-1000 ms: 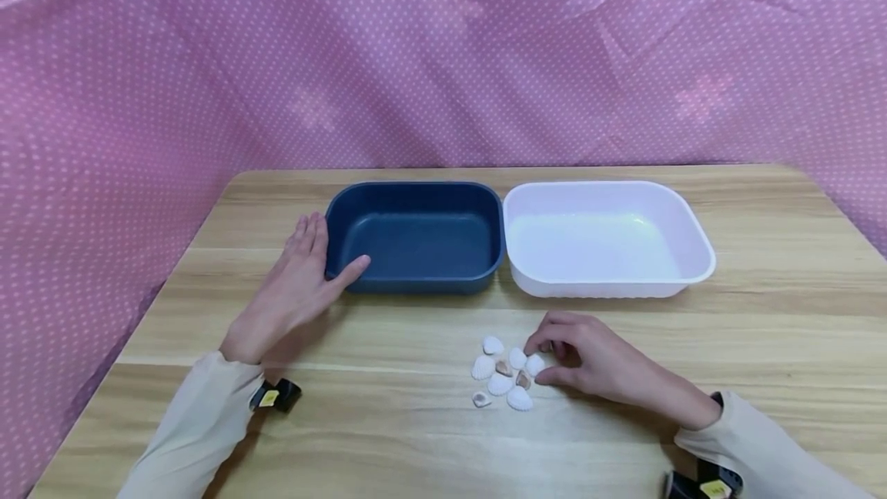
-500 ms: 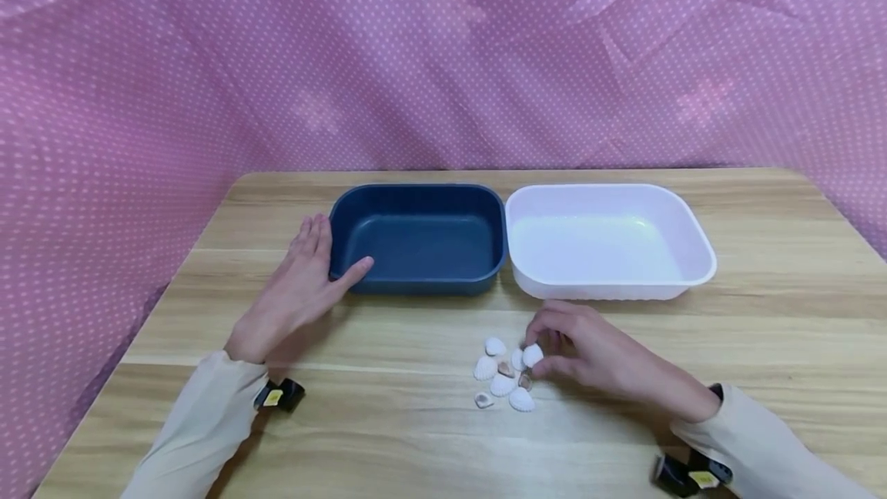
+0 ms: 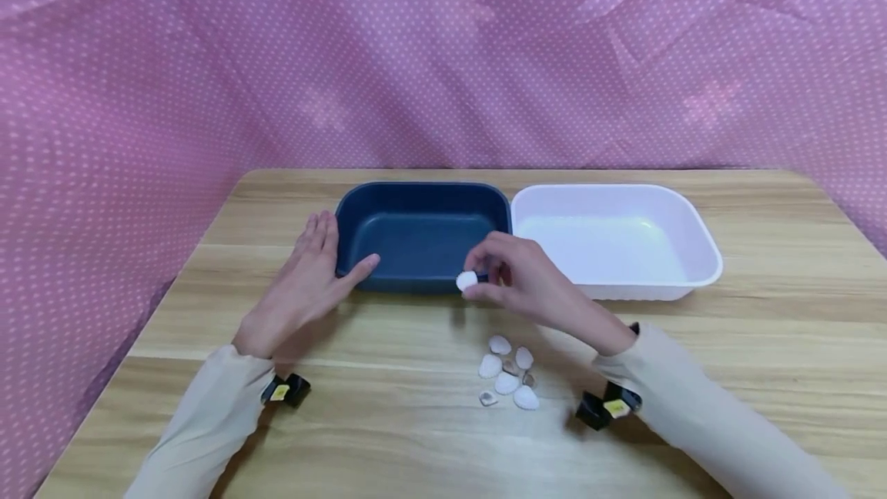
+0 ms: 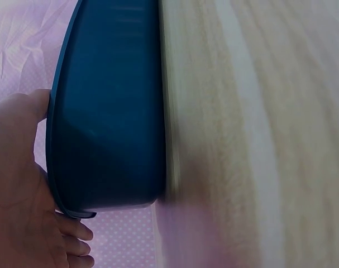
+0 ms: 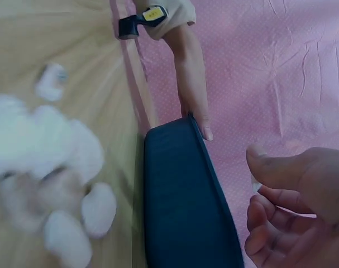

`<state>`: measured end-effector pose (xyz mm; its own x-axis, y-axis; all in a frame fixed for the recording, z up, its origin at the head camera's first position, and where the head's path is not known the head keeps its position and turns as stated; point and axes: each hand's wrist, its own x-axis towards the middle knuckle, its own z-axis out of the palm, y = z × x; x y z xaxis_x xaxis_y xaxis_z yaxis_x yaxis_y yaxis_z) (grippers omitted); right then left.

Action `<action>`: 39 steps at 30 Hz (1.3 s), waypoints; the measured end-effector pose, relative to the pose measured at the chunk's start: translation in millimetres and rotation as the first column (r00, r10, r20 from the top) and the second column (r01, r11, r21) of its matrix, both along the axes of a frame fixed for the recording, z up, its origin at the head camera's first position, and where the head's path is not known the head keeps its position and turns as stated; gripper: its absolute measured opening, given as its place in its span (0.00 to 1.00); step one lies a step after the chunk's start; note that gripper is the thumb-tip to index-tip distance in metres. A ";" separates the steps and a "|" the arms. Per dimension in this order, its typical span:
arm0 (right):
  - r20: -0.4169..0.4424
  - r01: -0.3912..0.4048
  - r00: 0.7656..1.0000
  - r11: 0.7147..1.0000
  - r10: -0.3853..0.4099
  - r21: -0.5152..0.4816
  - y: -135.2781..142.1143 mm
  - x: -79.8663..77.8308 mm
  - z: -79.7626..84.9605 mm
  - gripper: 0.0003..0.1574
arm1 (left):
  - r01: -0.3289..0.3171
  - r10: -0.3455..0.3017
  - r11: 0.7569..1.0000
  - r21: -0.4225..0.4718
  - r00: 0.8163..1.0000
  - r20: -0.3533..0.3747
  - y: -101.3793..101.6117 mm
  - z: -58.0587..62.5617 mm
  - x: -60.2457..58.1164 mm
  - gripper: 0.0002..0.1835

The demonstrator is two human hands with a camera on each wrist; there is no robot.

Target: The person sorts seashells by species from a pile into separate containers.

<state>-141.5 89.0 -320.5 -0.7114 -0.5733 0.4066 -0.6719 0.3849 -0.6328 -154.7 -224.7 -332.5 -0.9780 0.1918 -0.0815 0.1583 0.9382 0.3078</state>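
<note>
My right hand (image 3: 523,276) pinches a white seashell (image 3: 467,281) between thumb and fingertips, over the front right rim of the dark blue basin (image 3: 423,283). In the right wrist view only a sliver of that shell (image 5: 256,184) shows between the fingers. My left hand (image 3: 301,283) rests against the basin's left end, fingers straight along the outside and thumb over the front rim. The left wrist view shows the same hand (image 4: 24,184) touching the rim of the blue basin (image 4: 108,111). Below lies a group of several loose shells, mostly white (image 3: 490,366), with a few brownish ones (image 3: 530,380).
A white basin (image 3: 700,272) stands right beside the blue one, on its right. Both are on a wood-grain table (image 3: 388,422). A pink dotted cloth (image 3: 430,60) hangs behind the table and down its left side.
My right hand has picked up a white shell from the right of the group and carried it up and left to the blue basin's front rim. The left hand has stayed at the basin.
</note>
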 end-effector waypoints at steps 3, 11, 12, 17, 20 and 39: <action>0.012 0.044 0.999 0.999 -0.044 -0.016 -15.3 -9.4 0.1 0.14 | 0.000 0.000 1.000 -0.005 1.000 -0.003 -0.5 0.0 -0.1 0.58; 0.115 0.178 0.976 0.982 -0.185 0.070 -49.6 -28.3 4.3 0.13 | -0.014 0.014 1.000 -0.010 1.000 -0.008 0.4 -1.8 -0.5 0.59; 0.132 0.191 0.970 0.977 -0.202 0.089 -53.1 -31.1 4.6 0.13 | -0.015 0.015 1.000 -0.009 1.000 -0.007 0.6 -1.9 -0.6 0.58; 0.227 0.254 0.930 0.952 -0.289 0.174 -66.8 -44.7 3.5 0.13 | -0.020 0.020 1.000 -0.003 1.000 -0.009 1.0 -1.9 -0.4 0.58; 0.245 0.283 0.911 0.935 -0.331 0.214 -73.0 -52.4 1.2 0.14 | -0.023 0.023 1.000 -0.006 1.000 -0.010 0.9 -2.0 -0.2 0.58; 0.220 0.412 0.793 0.767 -0.568 0.492 -76.1 -85.2 -14.8 0.15 | -0.023 0.023 1.000 0.006 0.999 -0.031 -0.7 -4.7 1.0 0.58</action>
<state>-226.7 12.9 -335.3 -0.9828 -0.1574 -0.0961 -0.0908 0.8664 -0.4910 -153.7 -225.4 -337.2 -0.9842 0.1697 -0.0496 0.1465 0.9399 0.3085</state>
